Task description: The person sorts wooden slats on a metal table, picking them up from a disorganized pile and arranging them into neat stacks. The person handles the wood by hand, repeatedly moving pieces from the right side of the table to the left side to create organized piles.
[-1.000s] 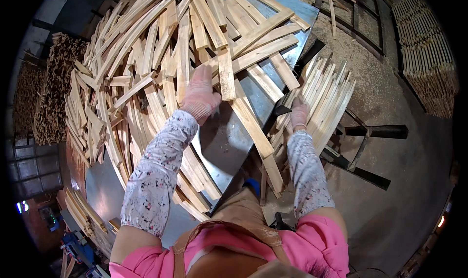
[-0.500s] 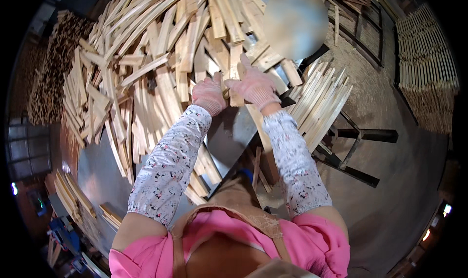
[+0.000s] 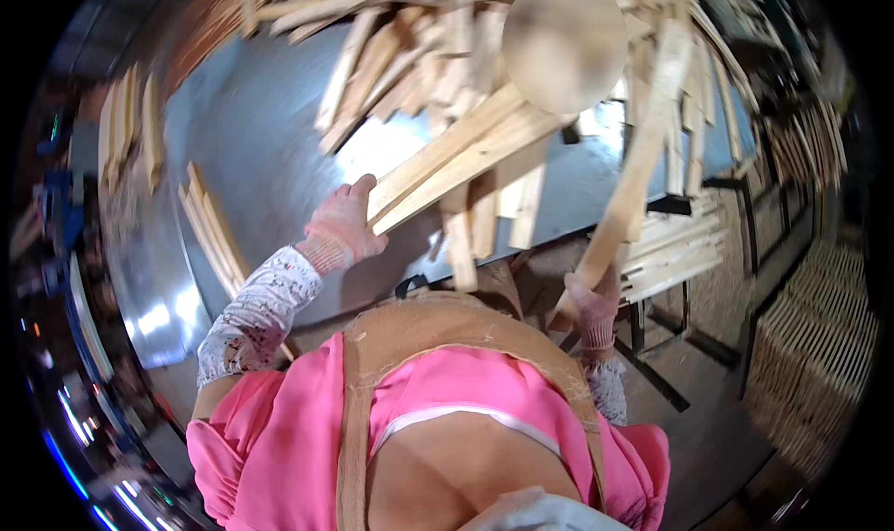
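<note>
My left hand (image 3: 345, 222), in a pale pink work glove, is closed on the near end of two pale wooden slats (image 3: 466, 163) lying side by side. They slant up and to the right over the metal table (image 3: 251, 149). Off to the right, my gloved right hand (image 3: 593, 307) grips the lower end of one long wooden slat (image 3: 638, 172), its far end reaching toward the pile. Behind the held slats lies a loose heap of wooden slats (image 3: 358, 74), partly blurred. A few slat ends (image 3: 480, 219) stick out over the table's near edge between my hands.
Several slats (image 3: 212, 224) lie at the table's left side, with another small bundle (image 3: 126, 130) beyond. To the right, stacked slats (image 3: 675, 251) rest on a dark metal frame (image 3: 689, 345). A large ribbed stack of slats (image 3: 815, 321) stands farther right.
The view has swung left. My hands, close together at the pile before, are now wide apart. Two slats are in my left hand and a long one is in my right.
</note>
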### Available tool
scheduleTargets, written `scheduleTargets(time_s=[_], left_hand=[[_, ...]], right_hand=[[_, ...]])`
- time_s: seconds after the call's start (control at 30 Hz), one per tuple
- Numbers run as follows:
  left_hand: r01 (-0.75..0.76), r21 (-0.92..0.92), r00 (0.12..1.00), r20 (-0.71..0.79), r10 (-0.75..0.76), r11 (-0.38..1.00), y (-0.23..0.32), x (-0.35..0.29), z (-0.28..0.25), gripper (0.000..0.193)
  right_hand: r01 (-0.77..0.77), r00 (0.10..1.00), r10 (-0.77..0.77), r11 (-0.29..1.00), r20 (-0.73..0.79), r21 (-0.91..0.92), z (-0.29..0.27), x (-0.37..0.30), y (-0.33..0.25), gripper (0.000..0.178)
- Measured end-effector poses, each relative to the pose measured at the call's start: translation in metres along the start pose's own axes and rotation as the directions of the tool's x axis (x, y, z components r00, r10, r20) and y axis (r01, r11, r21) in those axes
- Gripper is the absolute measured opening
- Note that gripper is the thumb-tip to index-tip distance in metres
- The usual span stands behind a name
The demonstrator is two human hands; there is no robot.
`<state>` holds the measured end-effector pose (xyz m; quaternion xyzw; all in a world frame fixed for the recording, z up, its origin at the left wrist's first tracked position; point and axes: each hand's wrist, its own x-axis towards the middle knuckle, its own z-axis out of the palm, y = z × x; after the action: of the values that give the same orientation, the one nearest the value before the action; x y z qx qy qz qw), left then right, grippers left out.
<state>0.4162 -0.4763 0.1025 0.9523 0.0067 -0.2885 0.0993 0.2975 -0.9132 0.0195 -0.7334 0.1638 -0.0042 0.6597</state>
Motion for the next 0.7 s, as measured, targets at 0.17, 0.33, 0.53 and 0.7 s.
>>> scheduleTargets(time_s=[0.17, 0.33, 0.53, 0.7], left_hand=[[0.265, -0.664, 0.96, 0.115, -0.255, 0.699, -0.105, -0.099, 0.056, 0.113], [0.166, -0.913, 0.898, -0.017, -0.439, 0.373, -0.153, -0.088, 0.116, 0.115], [0.015, -0.998, 0.921, -0.007, -0.39, 0.053, -0.235, -0.083, 0.161, 0.073], [-0.088, -0.848, 0.941, 0.101, -0.323, -0.522, -0.261, -0.096, 0.184, 0.049]], right_hand=[[-0.096, 0.961, 0.078, 0.994, 0.267, 0.055, 0.186, -0.007, -0.083, 0.049], [0.07, 0.818, 0.095, 0.963, 0.568, -0.261, 0.418, -0.026, -0.012, 0.046], [-0.42, 0.573, 0.283, 0.907, 0.769, -0.02, 0.52, -0.058, 0.009, 0.054], [-0.077, 0.669, 0.321, 0.927, 0.671, -0.367, 0.539, -0.051, -0.012, 0.051]])
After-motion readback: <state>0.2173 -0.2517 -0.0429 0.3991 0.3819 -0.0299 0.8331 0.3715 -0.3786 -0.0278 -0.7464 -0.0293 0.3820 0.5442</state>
